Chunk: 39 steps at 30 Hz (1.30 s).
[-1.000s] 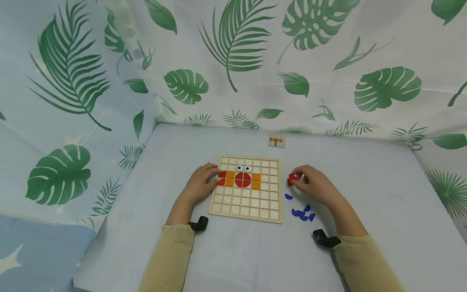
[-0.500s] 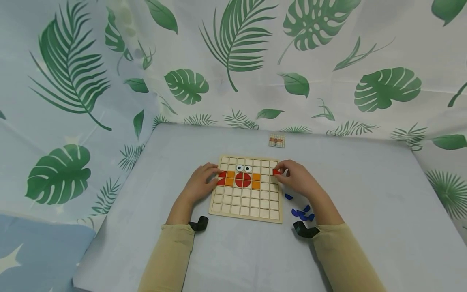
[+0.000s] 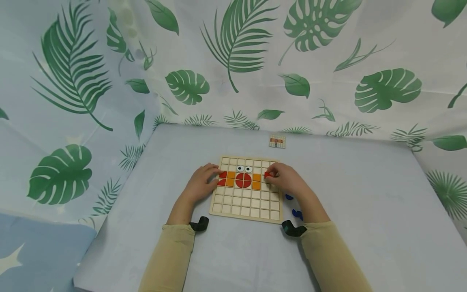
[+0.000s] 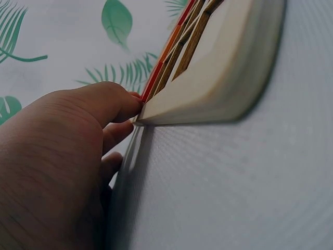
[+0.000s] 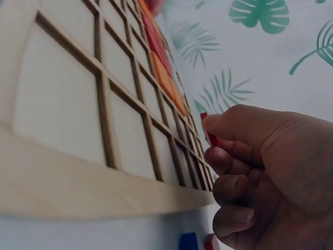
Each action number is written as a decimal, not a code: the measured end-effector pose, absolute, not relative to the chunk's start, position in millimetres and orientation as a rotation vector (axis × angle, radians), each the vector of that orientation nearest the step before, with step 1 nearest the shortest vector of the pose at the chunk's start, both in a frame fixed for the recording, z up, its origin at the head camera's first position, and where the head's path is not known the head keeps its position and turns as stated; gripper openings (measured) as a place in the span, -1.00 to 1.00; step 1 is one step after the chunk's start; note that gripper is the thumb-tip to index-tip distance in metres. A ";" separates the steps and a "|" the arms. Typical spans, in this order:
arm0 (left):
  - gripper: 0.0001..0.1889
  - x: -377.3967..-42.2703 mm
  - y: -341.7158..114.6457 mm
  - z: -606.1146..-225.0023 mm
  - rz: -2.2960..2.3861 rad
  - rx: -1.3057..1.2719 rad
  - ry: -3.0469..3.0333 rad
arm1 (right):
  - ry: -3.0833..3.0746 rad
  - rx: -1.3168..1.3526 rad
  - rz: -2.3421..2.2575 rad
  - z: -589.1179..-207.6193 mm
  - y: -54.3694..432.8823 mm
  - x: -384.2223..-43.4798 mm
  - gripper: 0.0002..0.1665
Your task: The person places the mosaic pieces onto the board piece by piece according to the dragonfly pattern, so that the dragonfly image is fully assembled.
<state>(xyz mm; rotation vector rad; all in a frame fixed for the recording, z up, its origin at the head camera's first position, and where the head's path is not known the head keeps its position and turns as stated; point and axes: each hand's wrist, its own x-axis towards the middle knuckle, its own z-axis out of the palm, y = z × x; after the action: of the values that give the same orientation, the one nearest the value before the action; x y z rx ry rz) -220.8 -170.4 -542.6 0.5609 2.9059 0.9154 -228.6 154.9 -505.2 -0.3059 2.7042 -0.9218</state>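
**Red piece held over the grid board's right columns**

At the left edge of the wooden grid board [image 3: 246, 190], the left hand [image 3: 198, 184] rests on the tabletop [image 3: 365, 194] with its fingers curled against the board's rim; the left wrist view shows the fingertips [image 4: 125, 107] touching the board's side [image 4: 218, 78], pressing rather than wrapped round anything. The board lies near the middle of the tabletop. In its second and third rows sit two white eye pieces [image 3: 244, 168], and below them a band of red and orange pieces [image 3: 238, 180] with a red circle at its centre and orange squares on either side.

Just right of the last orange square, the right hand [image 3: 288, 180] is over the board's right-hand columns, its thumb and forefinger pinching a small red piece [image 3: 267, 174]. The right wrist view shows the piece [image 5: 209, 136] held on edge between the fingertips [image 5: 223, 125], above the grid cells and not lying in one.

Beside the board's right edge, several blue pieces [image 3: 296, 213] lie on the tabletop, partly hidden by the right forearm. Toward the tabletop's far edge, beyond the board's far right corner, lies a small pattern card [image 3: 277, 141].
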 end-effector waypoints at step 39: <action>-0.66 -219.9 -171.3 -542.8 0.914 0.585 2.913 | 2.738 -0.272 -0.799 -505.3 143.6 -224.5 -0.72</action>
<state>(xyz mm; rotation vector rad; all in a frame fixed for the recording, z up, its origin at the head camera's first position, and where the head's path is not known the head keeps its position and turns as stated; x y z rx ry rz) -219.9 -171.3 -542.8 0.5855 2.9133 0.9142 -224.5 143.6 -505.3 -0.2718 2.7381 -0.7994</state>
